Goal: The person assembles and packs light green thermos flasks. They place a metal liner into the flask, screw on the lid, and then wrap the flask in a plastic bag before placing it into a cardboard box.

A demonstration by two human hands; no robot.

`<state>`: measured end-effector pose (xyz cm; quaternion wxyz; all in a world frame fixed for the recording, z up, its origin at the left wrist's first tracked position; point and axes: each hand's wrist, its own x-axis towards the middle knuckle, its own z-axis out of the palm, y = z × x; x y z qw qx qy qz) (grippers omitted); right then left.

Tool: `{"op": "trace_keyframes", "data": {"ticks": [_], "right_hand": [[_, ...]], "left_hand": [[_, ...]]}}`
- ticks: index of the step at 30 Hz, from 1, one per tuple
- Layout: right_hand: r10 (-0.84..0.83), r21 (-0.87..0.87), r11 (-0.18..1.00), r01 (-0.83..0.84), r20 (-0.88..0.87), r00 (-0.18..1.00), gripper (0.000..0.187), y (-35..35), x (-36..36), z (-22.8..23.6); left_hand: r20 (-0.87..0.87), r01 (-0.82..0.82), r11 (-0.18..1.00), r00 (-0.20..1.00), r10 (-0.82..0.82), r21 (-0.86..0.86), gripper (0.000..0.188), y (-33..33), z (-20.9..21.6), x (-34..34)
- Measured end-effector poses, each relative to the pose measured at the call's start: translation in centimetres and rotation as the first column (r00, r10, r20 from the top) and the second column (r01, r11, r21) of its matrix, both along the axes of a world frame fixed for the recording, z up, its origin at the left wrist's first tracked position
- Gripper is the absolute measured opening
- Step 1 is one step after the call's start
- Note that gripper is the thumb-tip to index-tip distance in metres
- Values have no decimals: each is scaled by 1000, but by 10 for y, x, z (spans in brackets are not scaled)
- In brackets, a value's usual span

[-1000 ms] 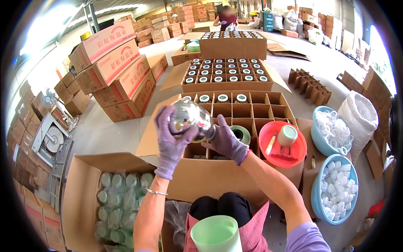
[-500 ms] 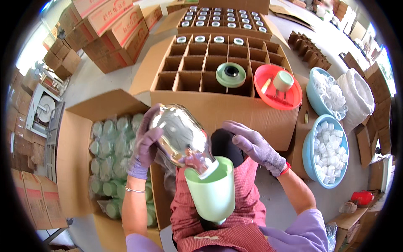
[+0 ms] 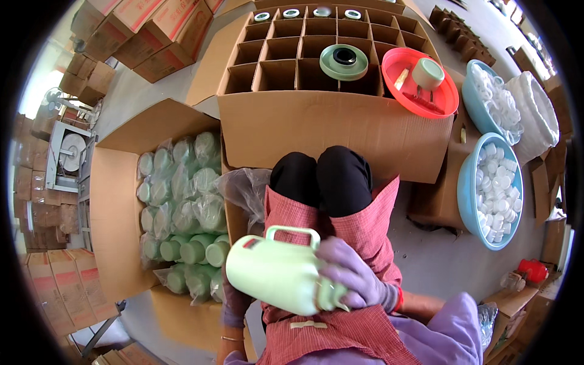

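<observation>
Centrally, a pale green jug (image 3: 274,271) is held sideways above a red apron (image 3: 368,237), its handle (image 3: 293,229) uppermost. The gloved right hand (image 3: 353,274), blurred, curls over the jug's right end; the gloved left hand (image 3: 235,304) is at the opposite end, partly hidden, its grip impossible to tell. Left: a carton (image 3: 117,225) of green containers (image 3: 207,179). Beyond the knees (image 3: 344,182): a divided carton (image 3: 328,125).

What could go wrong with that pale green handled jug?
The pale green handled jug is sideways above the red fabric apron, between purple-gloved left and right hands; it might slip. The round red plastic basin sits atop the brown cardboard carton; a bump could tip it.
</observation>
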<state>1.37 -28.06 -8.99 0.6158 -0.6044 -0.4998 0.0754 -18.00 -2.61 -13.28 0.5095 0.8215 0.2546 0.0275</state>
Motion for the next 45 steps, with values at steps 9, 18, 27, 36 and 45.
{"op": "trace_keyframes", "data": {"ticks": [9, 18, 27, 36, 45], "right_hand": [[342, 117, 935, -336, -44, 938, 81, 90, 59, 23], [91, 90, 993, -73, -213, 973, 80, 92, 61, 24], [366, -173, 915, -364, -22, 930, 42, -22, 117, -23], [-173, -382, 640, 667, 774, 610, 55, 110, 419, -40], [-89, -203, 940, 273, 627, 774, 67, 135, 242, 58]], "left_hand": [[117, -40, 909, 988, 97, -416, 74, 39, -65, -42], [56, -174, 836, 970, 237, -520, 65, 50, -73, -14], [120, 600, 786, 778, -617, 153, 57, 52, 123, 173], [-213, 877, 423, 469, -857, 227, 35, -12, 79, 218], [437, 212, 583, 856, 276, -784, 49, 10, 74, 272]]}}
